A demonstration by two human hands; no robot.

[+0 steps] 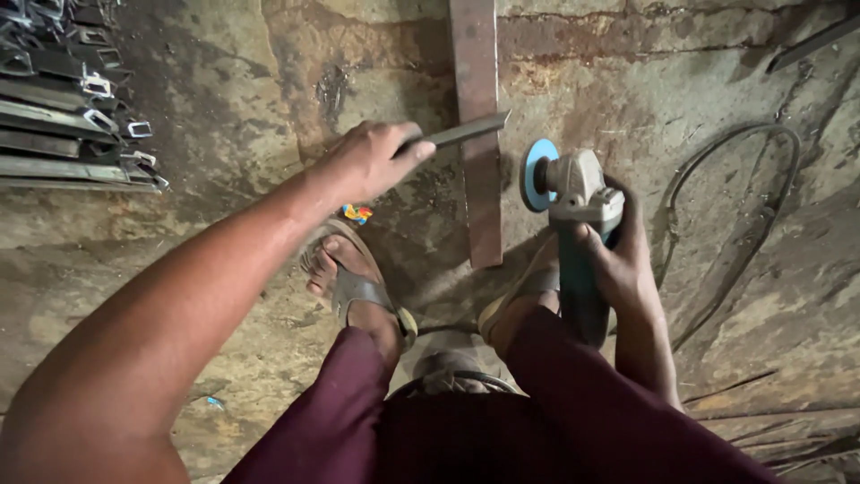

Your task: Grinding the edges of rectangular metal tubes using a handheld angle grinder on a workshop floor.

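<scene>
My left hand (pixel 372 159) grips a short flat metal strip (pixel 466 131), held level above the floor with its free end pointing right. My right hand (pixel 618 255) is wrapped around the body of a grey-green angle grinder (pixel 578 202), whose blue disc (pixel 536 175) stands on edge just right of a long rusty flat bar (pixel 479 134). That bar lies on the concrete floor and runs away from me. The strip's tip reaches over the bar. My sandalled feet (pixel 354 278) rest on the floor below, the right one near the grinder.
A stack of square steel tubes (pixel 76 108) lies at the upper left. A dark cable (pixel 735 215) loops over the floor at the right. Thin rods (pixel 788 430) lie at the lower right. A small coloured scrap (pixel 356 213) sits by my left foot.
</scene>
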